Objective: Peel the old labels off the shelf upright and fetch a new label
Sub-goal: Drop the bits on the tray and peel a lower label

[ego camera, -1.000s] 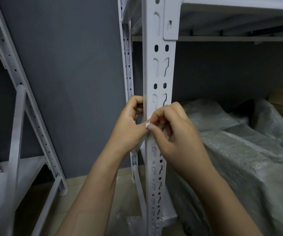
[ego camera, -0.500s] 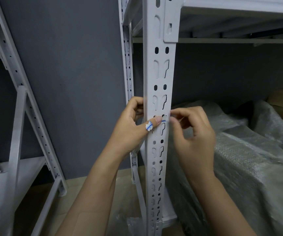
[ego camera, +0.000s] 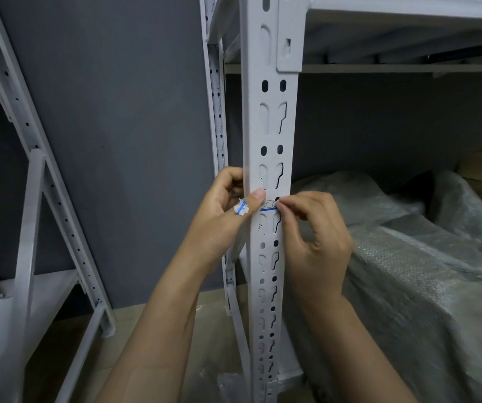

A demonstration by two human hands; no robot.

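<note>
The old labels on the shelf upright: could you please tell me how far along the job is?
Partly done: a peeled scrap sticks to the left hand, which grips the shelf upright. The right hand pinches the remaining label. No new label shows yet.

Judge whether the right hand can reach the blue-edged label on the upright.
Probably yes: the right hand has fingers pinching the right end of the label, nothing between; the left hand holds the upright beside its other end.
</note>
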